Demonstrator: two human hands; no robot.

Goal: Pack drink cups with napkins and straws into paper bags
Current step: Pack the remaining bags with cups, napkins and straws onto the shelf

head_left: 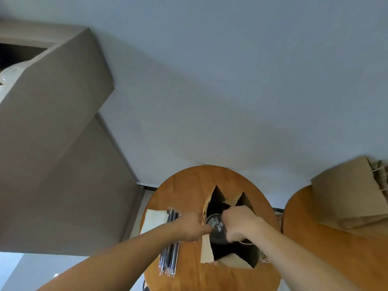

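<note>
Right hand (239, 224) curls round the lidded cup (217, 229) in the mouth of the paper bag (206, 248); left hand (189, 226) grips its rim. Straws (170, 259) and napkins (153, 219) wait unpacked on the tabletop (189, 185).

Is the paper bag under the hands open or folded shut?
Open. The paper bag stands with its mouth spread wide; its dark inside shows around the cup.

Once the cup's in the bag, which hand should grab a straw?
Left, probably. The left hand is at the left rim of the bag, right beside the straws; the right hand grips the cup, farther from them.
</note>
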